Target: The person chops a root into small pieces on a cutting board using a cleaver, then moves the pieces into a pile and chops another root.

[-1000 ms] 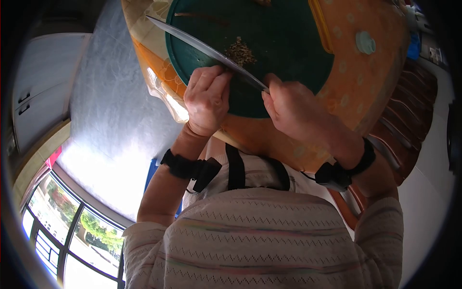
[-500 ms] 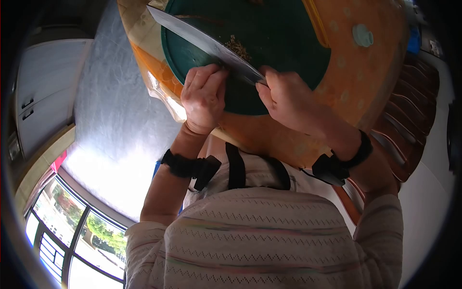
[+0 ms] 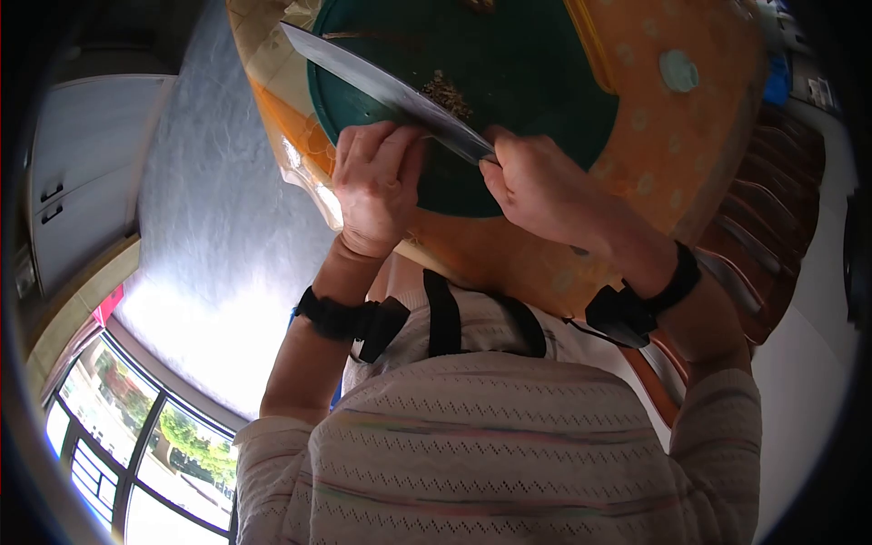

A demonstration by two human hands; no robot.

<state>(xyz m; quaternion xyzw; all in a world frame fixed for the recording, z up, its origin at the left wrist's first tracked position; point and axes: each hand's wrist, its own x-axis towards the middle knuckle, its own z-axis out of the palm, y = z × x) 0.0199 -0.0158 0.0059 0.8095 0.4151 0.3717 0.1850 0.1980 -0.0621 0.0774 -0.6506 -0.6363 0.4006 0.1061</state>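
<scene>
A large knife (image 3: 381, 86) slants over a round dark green board (image 3: 545, 82), its handle end inside my closed right hand (image 3: 540, 186). My left hand (image 3: 377, 186) is at the board's near left edge, fingers bent and pressed together close to the blade. Whatever the left fingertips pinch is hidden behind them and too small to name. A small heap of brown chopped bits (image 3: 445, 95) lies on the board just beyond the blade. A thin brown strand (image 3: 363, 35) lies farther back on the board.
An orange patterned tablecloth (image 3: 654, 145) covers the table under the board. A pale green cap-like object (image 3: 678, 71) stands on it at the right. Brown slatted chairs (image 3: 763, 218) are to the right. A grey cabinet (image 3: 100, 145) and windows are at the left.
My left hand has shifted slightly left. The knife and my right hand have moved a little; the right hand remains closed on the handle.
</scene>
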